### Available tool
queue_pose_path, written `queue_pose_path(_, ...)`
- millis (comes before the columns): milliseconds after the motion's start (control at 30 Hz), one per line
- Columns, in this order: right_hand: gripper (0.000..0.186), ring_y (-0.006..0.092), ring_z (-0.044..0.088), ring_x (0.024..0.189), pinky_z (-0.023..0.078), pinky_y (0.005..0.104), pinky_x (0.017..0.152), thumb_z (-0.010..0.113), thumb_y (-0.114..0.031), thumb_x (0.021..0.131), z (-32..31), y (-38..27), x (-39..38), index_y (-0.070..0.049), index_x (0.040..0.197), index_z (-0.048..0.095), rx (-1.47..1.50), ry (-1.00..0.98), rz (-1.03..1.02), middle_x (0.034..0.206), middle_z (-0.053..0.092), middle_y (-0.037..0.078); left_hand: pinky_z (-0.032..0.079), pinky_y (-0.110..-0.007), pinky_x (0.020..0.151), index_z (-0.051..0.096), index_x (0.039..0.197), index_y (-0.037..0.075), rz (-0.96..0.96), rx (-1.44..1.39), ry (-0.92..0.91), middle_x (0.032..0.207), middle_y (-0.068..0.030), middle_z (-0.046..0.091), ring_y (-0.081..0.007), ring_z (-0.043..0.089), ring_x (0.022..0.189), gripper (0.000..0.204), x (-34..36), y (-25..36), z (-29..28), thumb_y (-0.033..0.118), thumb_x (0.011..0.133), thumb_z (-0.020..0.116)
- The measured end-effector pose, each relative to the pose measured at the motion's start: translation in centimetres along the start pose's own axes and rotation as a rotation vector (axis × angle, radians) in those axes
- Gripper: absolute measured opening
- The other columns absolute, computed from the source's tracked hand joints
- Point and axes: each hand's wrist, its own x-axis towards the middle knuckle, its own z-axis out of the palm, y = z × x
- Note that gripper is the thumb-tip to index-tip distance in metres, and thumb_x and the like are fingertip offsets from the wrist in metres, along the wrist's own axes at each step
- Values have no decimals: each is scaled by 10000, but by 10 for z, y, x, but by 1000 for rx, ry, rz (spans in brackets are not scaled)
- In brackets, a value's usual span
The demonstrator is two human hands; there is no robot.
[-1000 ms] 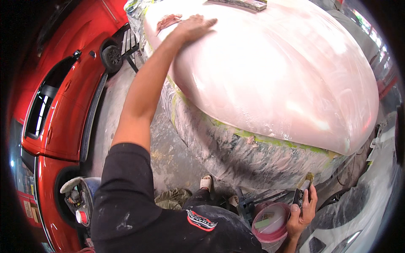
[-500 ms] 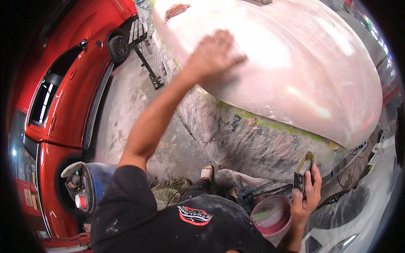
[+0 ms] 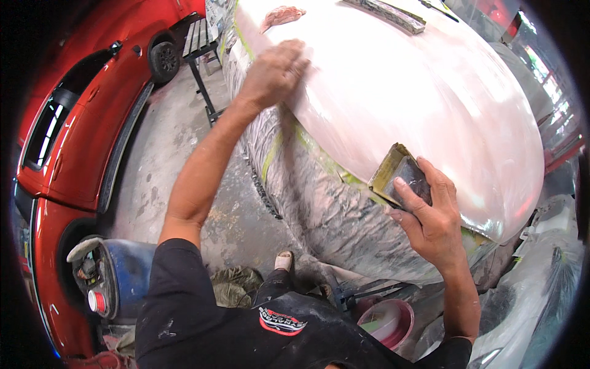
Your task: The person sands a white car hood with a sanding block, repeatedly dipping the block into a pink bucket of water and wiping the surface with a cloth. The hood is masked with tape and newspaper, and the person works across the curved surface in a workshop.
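A large pale pinkish curved panel (image 3: 430, 86) fills the upper right, glossy in places, over crumpled, dirty plastic covering (image 3: 332, 224) with green-yellow tape at the edge. My left hand (image 3: 275, 72) is at the panel's left edge, palm down, fingers loosely bent, holding nothing visible. My right hand (image 3: 435, 224) grips a dark rectangular block (image 3: 402, 178) with a worn yellowish side, over the panel's near edge. A pink crumpled cloth (image 3: 281, 16) lies beyond my left hand, and a long grimy bar (image 3: 384, 15) rests farther back on the panel.
A red car (image 3: 92, 141) stands at left, a blue drum (image 3: 129, 277) with items on top near it. A slatted stand (image 3: 200, 40) is behind the panel's left side. A pink bucket (image 3: 384, 323) sits by my feet; plastic-covered bodywork (image 3: 525, 289) is at lower right.
My left hand has swept down across the panel, then up-left to its edge, fingers now more bent. My right hand has raised the block from beside the covering up to the panel's near edge.
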Motion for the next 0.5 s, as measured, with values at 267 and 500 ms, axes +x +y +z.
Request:
queue_pose_path(267,442,413,559,1235,470,491,1037,781,-197,819,29,-1,114,-121,1252,731,-83,-78,-61,1407,543,262,342,-479,1192,531,1440,-5,-100,-34,42,1440,-291,552,-433,445,1410,731,98,-102,-8,500,932,679)
queue_pose_path(500,420,412,610,1192,466,477,1074,627,-423,977,84,49,263,-205,1324,716,-136,-23,8,1365,612,228,506,-438,1030,697,1215,54,-88,-236,-14,1259,-186,695,-372,624,1212,527,140,-134,41,454,874,734)
